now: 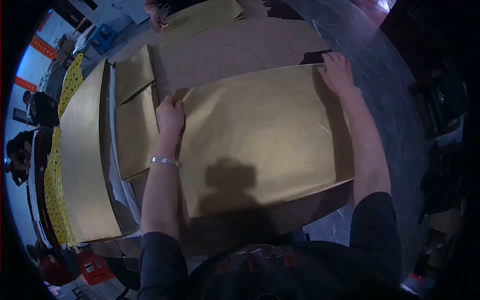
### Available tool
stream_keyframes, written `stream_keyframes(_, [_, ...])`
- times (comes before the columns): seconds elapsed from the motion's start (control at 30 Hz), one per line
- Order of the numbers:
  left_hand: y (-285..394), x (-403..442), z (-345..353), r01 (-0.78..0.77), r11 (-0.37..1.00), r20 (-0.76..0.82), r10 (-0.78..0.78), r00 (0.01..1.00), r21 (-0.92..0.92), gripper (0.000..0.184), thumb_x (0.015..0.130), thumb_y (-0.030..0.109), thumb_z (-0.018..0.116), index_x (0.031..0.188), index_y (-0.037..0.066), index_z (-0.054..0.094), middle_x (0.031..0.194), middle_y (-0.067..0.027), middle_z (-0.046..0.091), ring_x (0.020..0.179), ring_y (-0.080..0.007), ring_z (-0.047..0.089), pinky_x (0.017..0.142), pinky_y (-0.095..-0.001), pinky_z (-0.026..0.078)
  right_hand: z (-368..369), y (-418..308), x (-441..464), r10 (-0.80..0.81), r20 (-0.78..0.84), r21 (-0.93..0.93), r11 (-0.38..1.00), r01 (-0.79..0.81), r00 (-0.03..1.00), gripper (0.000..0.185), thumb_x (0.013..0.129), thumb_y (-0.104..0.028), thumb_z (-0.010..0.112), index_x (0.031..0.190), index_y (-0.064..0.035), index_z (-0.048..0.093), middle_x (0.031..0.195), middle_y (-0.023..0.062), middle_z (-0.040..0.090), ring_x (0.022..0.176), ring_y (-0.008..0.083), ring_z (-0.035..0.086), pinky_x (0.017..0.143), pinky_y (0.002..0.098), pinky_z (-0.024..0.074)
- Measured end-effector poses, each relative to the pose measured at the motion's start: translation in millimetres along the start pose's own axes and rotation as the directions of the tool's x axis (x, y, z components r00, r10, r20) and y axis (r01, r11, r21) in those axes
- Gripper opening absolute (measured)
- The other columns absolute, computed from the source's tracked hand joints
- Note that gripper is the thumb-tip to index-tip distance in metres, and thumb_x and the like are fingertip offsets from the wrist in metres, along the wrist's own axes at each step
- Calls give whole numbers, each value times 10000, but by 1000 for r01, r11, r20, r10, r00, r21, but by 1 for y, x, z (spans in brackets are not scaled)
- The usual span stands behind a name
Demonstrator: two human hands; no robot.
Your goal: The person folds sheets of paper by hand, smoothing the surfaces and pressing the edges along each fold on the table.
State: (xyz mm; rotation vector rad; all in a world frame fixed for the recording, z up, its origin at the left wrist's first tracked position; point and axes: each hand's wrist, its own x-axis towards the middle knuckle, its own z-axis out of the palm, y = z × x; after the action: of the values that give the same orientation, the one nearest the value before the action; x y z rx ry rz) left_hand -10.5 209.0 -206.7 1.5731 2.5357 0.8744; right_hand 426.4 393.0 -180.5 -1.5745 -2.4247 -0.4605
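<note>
A large gold-coloured sheet point(260, 135) lies spread over the table in front of me, with the shadow of my head on its lower part. My left hand point(171, 116) is closed on the sheet's upper left edge, its fingers curled around it. At the far right corner, my right hand point(338, 73) holds the sheet's edge, fingers bent over it. A folded gold piece point(134, 135) lies just left of my left hand.
Further left are a long gold stack point(86, 165) and yellow patterned cloth point(53, 200). Across the table point(215, 57), another person's hand point(157, 19) is at a gold sheet point(200, 22). Blue stool point(103, 38) and red stool point(94, 269) stand beyond the table.
</note>
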Motion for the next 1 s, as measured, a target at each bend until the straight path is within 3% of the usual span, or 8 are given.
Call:
stream_keyframes(0.2, [7, -7, -7, 42, 999, -37, -41, 998, 28, 230, 905, 183, 598, 997, -27, 617, 977, -272, 648, 962, -452, 607, 835, -498, 478, -10, -117, -35, -406, 119, 341, 874, 346, 906, 549, 966, -398, 502, 1354, -12, 465, 1464, 187, 401, 1429, 351, 274, 1173, 491, 228])
stream_keyframes(0.3, [-25, -2, 11, -89, 988, -116, 103, 988, 123, 255, 907, 177, 596, 1059, -28, 608, 973, -266, 656, 954, -445, 614, 862, -487, 485, -12, -128, -46, -393, 75, 424, 844, 328, 916, 536, 966, -411, 496, 1341, -28, 476, 1437, 182, 425, 1422, 350, 284, 1163, 493, 243])
stream_keyframes(0.4, [2, -3, -3, 51, 977, 64, -66, 996, 205, 291, 898, 166, 610, 1130, -9, 598, 1067, -236, 645, 1047, -409, 596, 917, -465, 479, -11, -97, -45, -324, 84, 399, 877, 266, 942, 475, 949, -403, 523, 1250, -36, 545, 1344, 163, 493, 1361, 349, 354, 1125, 482, 299])
stream_keyframes(0.47, [16, -13, -1, -100, 981, -222, 136, 966, 165, 311, 876, 177, 640, 1143, 22, 602, 1191, -195, 591, 1168, -374, 528, 969, -453, 449, -4, -66, -51, -229, -74, 371, 897, 240, 971, 361, 928, -327, 573, 1137, -37, 616, 1243, 144, 559, 1253, 338, 459, 1074, 447, 362])
stream_keyframes(0.5, [23, -11, 2, -172, 966, -151, 203, 967, 191, 348, 863, 219, 658, 1168, 59, 605, 1280, -142, 524, 1235, -350, 463, 992, -450, 429, -5, -48, -53, -159, -47, 344, 924, 166, 986, 332, 923, -301, 583, 1115, -34, 628, 1218, 147, 574, 1220, 336, 485, 1055, 437, 381])
stream_keyframes(0.6, [65, -13, 21, -304, 946, 161, 284, 945, 116, 435, 836, 299, 694, 1198, 78, 598, 1279, -122, 523, 1213, -333, 483, 999, -447, 422, -7, 4, -47, 57, 18, 266, 962, -60, 998, 286, 918, -270, 587, 1059, -32, 656, 1163, 153, 598, 1137, 339, 533, 993, 437, 434])
stream_keyframes(0.8, [136, -6, 49, -398, 912, 293, 357, 887, 95, 696, 696, 516, 770, 1228, 99, 599, 1245, -94, 540, 1195, -292, 498, 995, -475, 411, 18, 40, -31, 393, 199, 274, 858, -436, 898, 348, 910, -361, 604, 1070, -60, 677, 1224, 150, 586, 1199, 348, 510, 1032, 462, 422])
stream_keyframes(1.0, [141, 15, 51, -367, 929, 372, 326, 869, 44, 576, 680, 428, 754, 1166, 133, 663, 1197, -78, 558, 1161, -278, 512, 998, -476, 406, 41, 37, -21, 395, 138, 339, 842, -418, 908, 216, 885, -278, 625, 945, -83, 695, 1184, 119, 608, 1149, 339, 536, 986, 468, 445])
